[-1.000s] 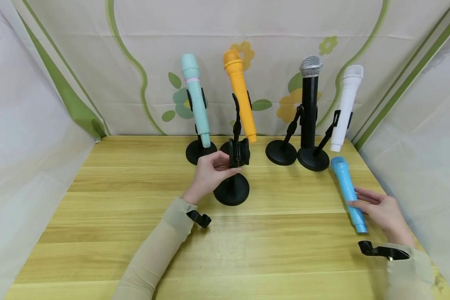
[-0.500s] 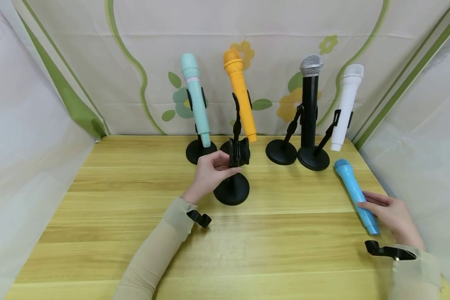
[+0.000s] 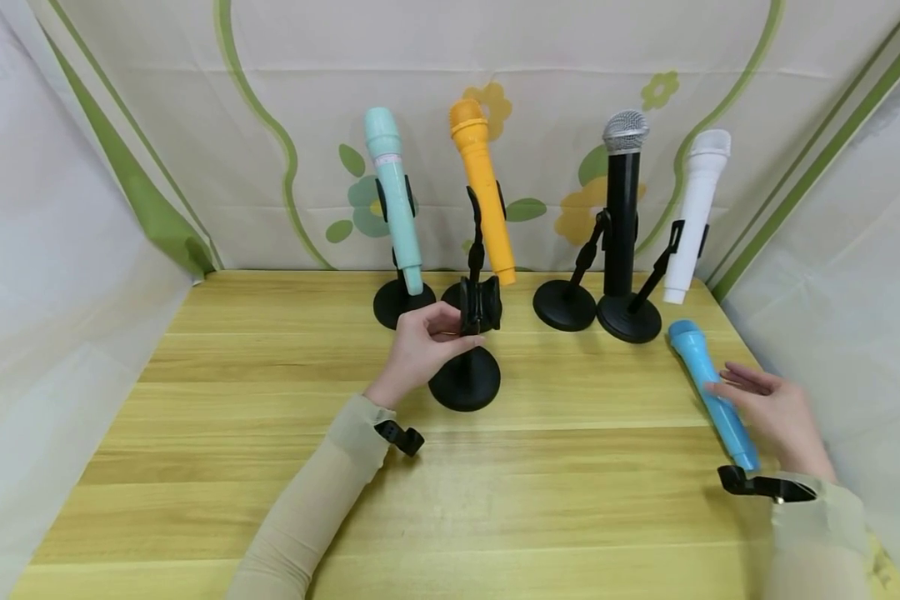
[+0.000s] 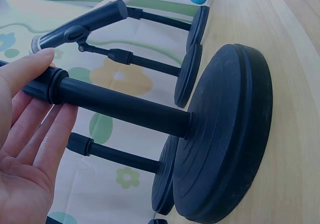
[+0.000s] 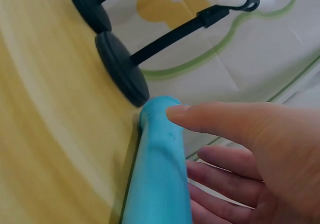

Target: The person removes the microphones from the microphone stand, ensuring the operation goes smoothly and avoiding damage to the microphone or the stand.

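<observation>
My left hand (image 3: pixel 417 348) holds a black desk microphone stand (image 3: pixel 464 382) by its upper part, below the cradle. In the left wrist view, thumb and fingers are round the collar of the stand (image 4: pixel 127 107), and its round base is on the table. At the right, a blue microphone (image 3: pixel 729 423) lies slantwise on the table, head pointing away. My right hand (image 3: pixel 778 418) is over its right side with fingers extended. In the right wrist view the thumb lies over the blue microphone (image 5: pixel 159 179), while the other fingers are loosely spread beside it.
Behind stand a mint microphone (image 3: pixel 400 217), an orange microphone (image 3: pixel 487 200), a black microphone with a silver head (image 3: pixel 621 217) and a white microphone (image 3: pixel 695 208), each in a black stand. A patterned curtain (image 3: pixel 270 208) backs the wooden table (image 3: pixel 270 400).
The blue microphone first shifted right and tilted more, with my right hand on it. Then the right hand loosened and moved slightly up and left, while the microphone stayed. My left hand kept still.
</observation>
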The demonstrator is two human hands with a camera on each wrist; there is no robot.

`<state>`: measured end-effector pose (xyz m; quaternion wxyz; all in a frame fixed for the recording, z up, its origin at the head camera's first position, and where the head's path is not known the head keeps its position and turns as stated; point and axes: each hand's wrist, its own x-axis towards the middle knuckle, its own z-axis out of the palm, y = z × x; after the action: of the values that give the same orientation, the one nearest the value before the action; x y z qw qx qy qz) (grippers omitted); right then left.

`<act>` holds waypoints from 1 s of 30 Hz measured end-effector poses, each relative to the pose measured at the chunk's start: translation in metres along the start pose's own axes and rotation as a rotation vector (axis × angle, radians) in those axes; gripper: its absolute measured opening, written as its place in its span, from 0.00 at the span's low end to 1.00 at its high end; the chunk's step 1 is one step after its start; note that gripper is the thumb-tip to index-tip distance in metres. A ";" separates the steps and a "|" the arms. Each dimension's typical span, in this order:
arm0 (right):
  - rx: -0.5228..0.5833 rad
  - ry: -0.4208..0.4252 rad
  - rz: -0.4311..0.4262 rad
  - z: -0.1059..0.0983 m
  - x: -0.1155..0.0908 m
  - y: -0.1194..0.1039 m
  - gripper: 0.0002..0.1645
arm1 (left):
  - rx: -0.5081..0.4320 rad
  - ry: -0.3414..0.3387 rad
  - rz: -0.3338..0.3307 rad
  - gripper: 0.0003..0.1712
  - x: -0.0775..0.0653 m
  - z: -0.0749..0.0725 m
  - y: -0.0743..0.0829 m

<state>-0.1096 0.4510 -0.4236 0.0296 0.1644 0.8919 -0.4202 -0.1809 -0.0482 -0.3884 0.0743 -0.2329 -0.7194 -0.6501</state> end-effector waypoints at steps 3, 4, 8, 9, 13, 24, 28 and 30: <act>0.092 0.035 -0.028 0.001 0.003 -0.012 0.48 | 0.003 0.007 0.008 0.12 0.001 0.000 -0.012; 0.124 0.051 -0.041 0.002 0.003 -0.017 0.46 | 0.003 0.009 0.009 0.12 0.002 0.000 -0.016; 0.272 0.135 -0.120 0.001 0.000 -0.040 0.40 | -0.008 0.002 0.019 0.12 0.003 0.000 -0.026; 0.323 0.151 -0.140 0.001 -0.002 -0.046 0.39 | -0.012 -0.002 0.024 0.12 0.003 0.000 -0.026; 0.508 0.189 -0.222 -0.002 -0.011 -0.073 0.36 | -0.017 -0.009 0.047 0.12 0.004 0.000 -0.027; 0.685 0.221 -0.390 0.005 -0.036 -0.133 0.35 | -0.016 -0.009 0.054 0.12 0.005 -0.001 -0.028; 0.722 0.199 -0.432 0.012 -0.041 -0.148 0.34 | -0.015 -0.008 0.059 0.12 0.004 -0.002 -0.028; 0.735 0.190 -0.464 0.016 -0.042 -0.155 0.34 | -0.015 -0.006 0.057 0.12 0.004 -0.002 -0.028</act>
<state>-0.1206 0.3356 -0.3117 -0.2081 -0.0026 0.6955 -0.6877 -0.1968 -0.0501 -0.4115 0.0891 -0.2558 -0.7078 -0.6525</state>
